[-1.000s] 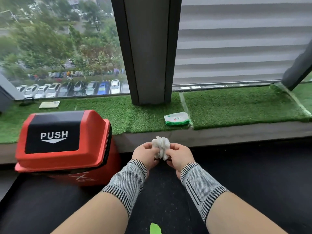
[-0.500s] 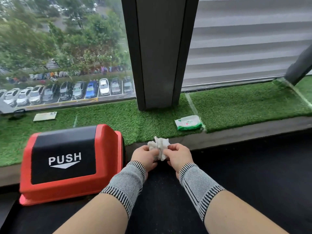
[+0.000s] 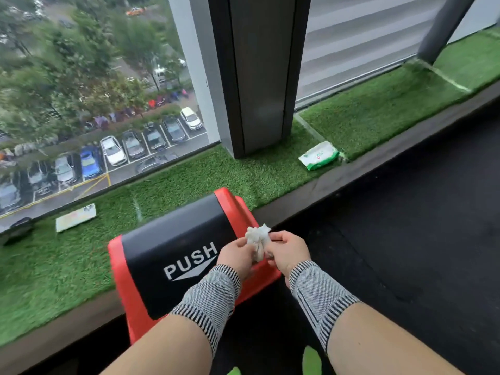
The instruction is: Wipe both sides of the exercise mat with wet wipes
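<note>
A crumpled white wet wipe (image 3: 257, 238) is held between both hands over the right end of a red bin. My left hand (image 3: 236, 256) pinches it from the left and my right hand (image 3: 289, 251) pinches it from the right. Both wrists wear grey knitted sleeves. The black exercise mat (image 3: 411, 239) covers the floor below and to the right. A green and white pack of wet wipes (image 3: 319, 155) lies on the artificial grass ledge beside the dark pillar.
The red bin (image 3: 178, 255) with a black PUSH lid stands on the mat against the ledge. A pale phone (image 3: 75, 217) lies on the grass ledge (image 3: 189, 182) at left. A dark window pillar (image 3: 259, 71) rises behind. Green leaf shapes (image 3: 311, 361) show at the bottom edge.
My view has turned left and tilted, so the bin now sits under my hands. Both hands keep holding the crumpled wipe and have moved over the bin's right end.
</note>
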